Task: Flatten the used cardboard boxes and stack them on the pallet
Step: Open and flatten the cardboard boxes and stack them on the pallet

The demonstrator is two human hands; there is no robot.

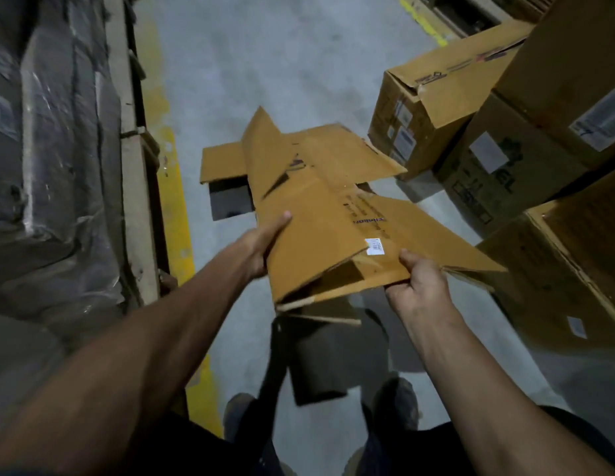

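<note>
**One box collapsed in hand, several still standing, stacking not done**

Left hand: thumb lies on top of the flattened cardboard box, fingers hidden under its left edge, so it grips that edge. Right hand: thumb on top at the near edge, fingers curled beneath, pinching the panel close to the white label. Box sits mid-frame, held off the concrete floor, mostly flat; near end gapes slightly, flaps splay out toward 11 and 1 o'clock. Judgement: flattening of this one is nearly finished, needs a last press.

At 1 to 4 o'clock, upright cardboard boxes stand stacked, one with its top flap loose; these look not yet flattened, so most of the work appears left. At 9 o'clock, a tall load wrapped in plastic film beside a yellow floor line. Pallet for the flat boxes: can't identify one for sure. Person's shoes at 6 o'clock.
</note>
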